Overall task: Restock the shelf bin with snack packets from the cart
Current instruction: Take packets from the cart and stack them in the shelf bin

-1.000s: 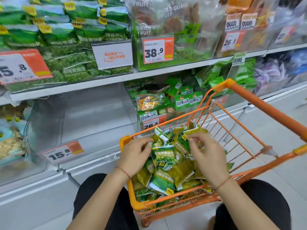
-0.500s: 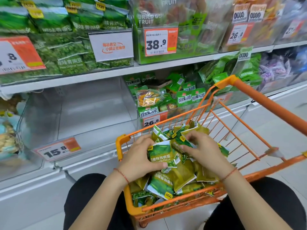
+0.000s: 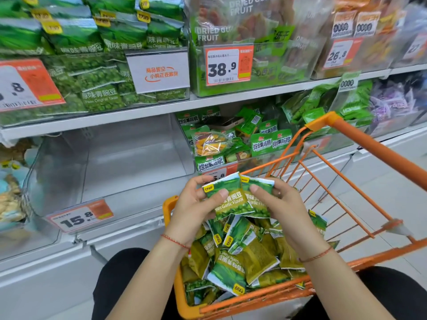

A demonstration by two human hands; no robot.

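Observation:
Above the orange cart (image 3: 360, 144), my left hand (image 3: 191, 211) grips a green garlic-pea snack packet (image 3: 227, 196) with the thumb across its front. My right hand (image 3: 282, 211) grips a second packet (image 3: 260, 195) of the same kind, overlapping the first from behind. Several more green and olive packets (image 3: 233, 259) lie heaped in the cart under my hands. The clear shelf bin (image 3: 111, 162) with the 15.8 price tag (image 3: 79, 215) stands to the left on the lower shelf, with nothing visible inside.
A bin of green mixed-crisp packets (image 3: 233, 142) sits right of the clear bin, just behind the cart. The upper shelf (image 3: 161, 109) carries pea bags and dried fruit bags. My dark-clothed knees (image 3: 122, 280) flank the cart. Pale floor (image 3: 392, 199) lies to the right.
Both hands have risen out of the cart's heap, each lifting a packet, and now hold the two packets together above the cart. The view has tilted slightly.

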